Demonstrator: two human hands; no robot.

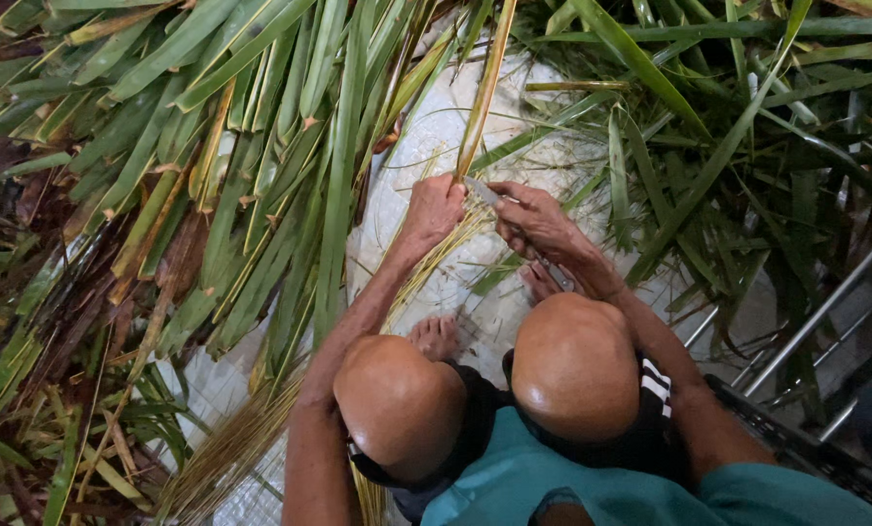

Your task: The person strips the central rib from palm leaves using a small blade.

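Long yellow-green leaf strip (482, 93), held upright near the middle of the white woven mat (436, 136), rising from the left hand (434, 209) toward the mat's far edge. Left grip pressed together around the strip's lower end. Right hand (536, 222) just beside it, grip closed on a small knife (482, 190), blade tip touching the strip right by the left fingers. Bundle of thin pale ribs (251, 438) lying under the left forearm, running toward the mat's near left corner. Heap of green and yellowing leaves (212, 146) spilling over the mat's left edge, browner ones further out. Darker green leaves (708, 146) piled along the right edge. Two bare knees (572, 365) low in view, bare feet (438, 336) resting on the mat between them, teal garment (553, 482) at the bottom. Metal bars (825, 312) slanting at the near right corner.
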